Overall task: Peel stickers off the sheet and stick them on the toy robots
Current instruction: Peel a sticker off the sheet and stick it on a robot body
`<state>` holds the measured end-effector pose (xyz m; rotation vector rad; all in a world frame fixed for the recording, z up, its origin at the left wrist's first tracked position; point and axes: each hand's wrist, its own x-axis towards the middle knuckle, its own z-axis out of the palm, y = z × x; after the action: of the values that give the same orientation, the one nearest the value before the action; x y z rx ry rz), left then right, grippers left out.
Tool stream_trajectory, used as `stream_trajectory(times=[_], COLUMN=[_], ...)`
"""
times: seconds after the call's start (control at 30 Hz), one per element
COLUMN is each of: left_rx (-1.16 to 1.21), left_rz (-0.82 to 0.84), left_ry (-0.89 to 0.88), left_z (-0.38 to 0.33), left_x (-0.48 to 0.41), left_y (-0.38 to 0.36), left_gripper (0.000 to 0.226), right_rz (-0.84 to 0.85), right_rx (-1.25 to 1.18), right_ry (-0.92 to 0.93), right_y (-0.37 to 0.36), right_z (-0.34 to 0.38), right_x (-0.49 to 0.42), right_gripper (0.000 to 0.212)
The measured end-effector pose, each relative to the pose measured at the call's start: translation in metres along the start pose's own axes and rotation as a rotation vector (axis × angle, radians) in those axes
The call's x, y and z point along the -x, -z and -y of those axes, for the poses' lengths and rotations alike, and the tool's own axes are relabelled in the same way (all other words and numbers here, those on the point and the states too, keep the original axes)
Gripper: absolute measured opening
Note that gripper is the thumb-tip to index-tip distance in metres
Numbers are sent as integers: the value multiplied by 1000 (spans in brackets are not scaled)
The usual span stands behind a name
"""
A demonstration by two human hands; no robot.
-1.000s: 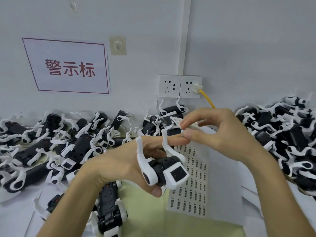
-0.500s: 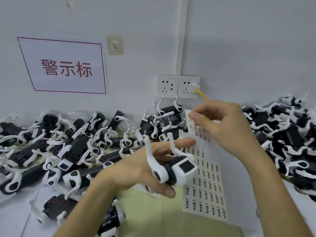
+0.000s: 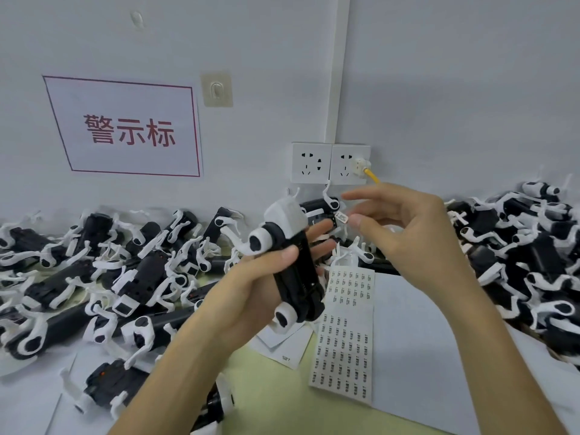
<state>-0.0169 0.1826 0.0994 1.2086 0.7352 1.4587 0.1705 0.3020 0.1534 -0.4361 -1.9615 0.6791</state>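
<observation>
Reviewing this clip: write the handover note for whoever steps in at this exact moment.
Left hand: gripping one toy robot, raised off the table, underside facing up.
Right hand: small peeled sticker on a fingertip, beside the toy, not yet stuck on.
Sticker sheet: flat on the table, upper rows partly used.
Piles of toy robots left and right; which carry stickers cannot be told.
Next: press this sticker on, then continue.

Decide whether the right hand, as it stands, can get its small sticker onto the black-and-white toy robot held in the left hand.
Probably yes: the right hand holds the small sticker just beside the black-and-white toy robot, which the left hand holds up, with nothing between them.
</observation>
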Motion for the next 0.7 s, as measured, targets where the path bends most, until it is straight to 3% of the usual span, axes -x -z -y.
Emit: stream_trajectory(times=[0.23,0.7], left_rx=[6,-13], left_rz=[100,87], left_ry=[-111,-145], left_z=[-9,-18], left_x=[2,6], left_y=[-11,-19], left_gripper=[46,50], right_rz=[-32,-132], right_rx=[-22,85], right_ry=[-21,68], right_y=[-8,-14], right_z=[2,7], right_x=[0,2], right_gripper=[30,14])
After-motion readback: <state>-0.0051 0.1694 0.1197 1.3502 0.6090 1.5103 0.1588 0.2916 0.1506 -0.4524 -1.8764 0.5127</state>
